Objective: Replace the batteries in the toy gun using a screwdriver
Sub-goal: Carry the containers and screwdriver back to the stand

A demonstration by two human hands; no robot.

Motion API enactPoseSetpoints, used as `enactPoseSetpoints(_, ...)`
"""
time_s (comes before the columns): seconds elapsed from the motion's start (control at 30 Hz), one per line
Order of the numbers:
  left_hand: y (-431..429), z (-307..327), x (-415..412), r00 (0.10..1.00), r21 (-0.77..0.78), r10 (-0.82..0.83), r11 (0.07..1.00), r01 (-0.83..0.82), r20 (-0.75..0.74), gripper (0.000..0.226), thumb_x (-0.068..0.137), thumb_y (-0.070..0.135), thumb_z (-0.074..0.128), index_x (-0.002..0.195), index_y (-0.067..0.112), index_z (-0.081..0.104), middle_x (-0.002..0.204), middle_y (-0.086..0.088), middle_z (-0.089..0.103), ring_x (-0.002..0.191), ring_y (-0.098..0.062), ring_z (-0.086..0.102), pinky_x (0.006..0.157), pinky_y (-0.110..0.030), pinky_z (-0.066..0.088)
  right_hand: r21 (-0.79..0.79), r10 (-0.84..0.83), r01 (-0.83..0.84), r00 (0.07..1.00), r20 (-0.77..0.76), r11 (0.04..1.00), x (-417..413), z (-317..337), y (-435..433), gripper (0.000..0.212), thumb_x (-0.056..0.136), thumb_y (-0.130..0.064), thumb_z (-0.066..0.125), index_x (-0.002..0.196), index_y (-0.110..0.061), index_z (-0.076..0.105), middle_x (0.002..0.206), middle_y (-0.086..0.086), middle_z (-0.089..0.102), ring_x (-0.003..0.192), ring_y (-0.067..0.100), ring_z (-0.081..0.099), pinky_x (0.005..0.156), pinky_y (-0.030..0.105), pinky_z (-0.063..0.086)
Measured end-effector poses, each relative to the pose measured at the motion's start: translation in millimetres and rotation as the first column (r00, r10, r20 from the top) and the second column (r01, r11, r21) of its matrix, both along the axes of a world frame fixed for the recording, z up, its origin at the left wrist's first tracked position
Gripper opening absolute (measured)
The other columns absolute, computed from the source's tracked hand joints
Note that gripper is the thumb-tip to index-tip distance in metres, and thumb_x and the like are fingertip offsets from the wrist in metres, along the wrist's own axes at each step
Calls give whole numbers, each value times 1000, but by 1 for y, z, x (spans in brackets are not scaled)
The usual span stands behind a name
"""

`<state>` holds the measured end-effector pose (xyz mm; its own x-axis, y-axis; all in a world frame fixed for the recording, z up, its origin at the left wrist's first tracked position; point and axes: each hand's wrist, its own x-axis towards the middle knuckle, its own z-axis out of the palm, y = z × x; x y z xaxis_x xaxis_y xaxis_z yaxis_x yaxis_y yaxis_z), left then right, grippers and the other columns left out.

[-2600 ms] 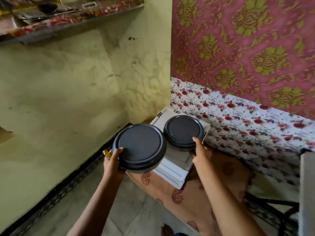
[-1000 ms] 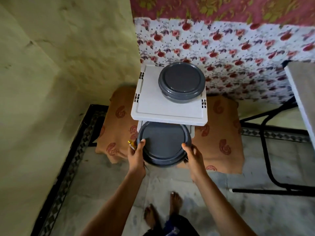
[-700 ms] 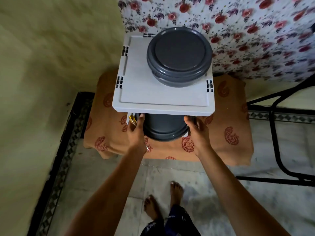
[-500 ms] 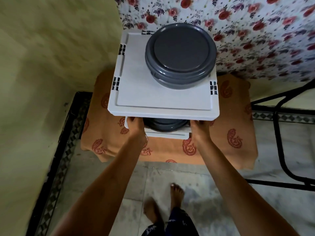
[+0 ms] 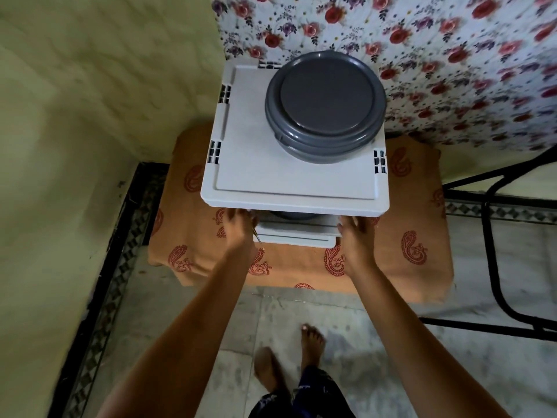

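Sliding further in, drawer (image 5: 297, 237) nearly hides container (image 5: 291, 215); right hand (image 5: 357, 236) grip apart, left hand (image 5: 238, 232): cannot tell.

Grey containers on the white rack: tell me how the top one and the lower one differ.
The top container stands on the white rack's top shelf, in full view; the lower container sits one shelf down, only a dark sliver showing. The top container has no hand near it; the lower container lies between the left hand and right hand, both at its shelf. Both look dark grey.
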<state>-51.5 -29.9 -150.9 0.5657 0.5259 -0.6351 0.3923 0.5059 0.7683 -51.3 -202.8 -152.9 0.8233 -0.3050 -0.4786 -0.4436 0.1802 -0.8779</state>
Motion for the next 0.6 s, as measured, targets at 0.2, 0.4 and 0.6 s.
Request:
enactPoseSetpoints(0.2,6,49,-72,998,108,-66,992,64,13,7,96,19,52,99,16,57,79,0,59,69,-8,54,71,-23,46,-123,85,-86,996,-11,989,-61,32,13,7,89,1,52,93,-1,58,68,5,51,67,6,54,82,19,41)
enactPoseSetpoints(0.4,24,119,-119,927,549,-335,749,371,-169,5,89,17,61,88,14,58,83,-5,68,77,-17,62,60,-23,39,-231,229,-202,969,93,952,-94,96,30,22,87,-3,56,108,-7,62,101,3,64,92,11,60,78,9,47)
enactPoseSetpoints(0.6,47,200,-99,885,896,-448,331,296,-127,15,78,10,73,92,6,70,94,-15,65,88,-30,61,69,-27,41,-451,393,-223,859,328,864,-61,163,41,21,86,-8,58,107,-10,65,108,4,68,103,16,63,90,24,46)
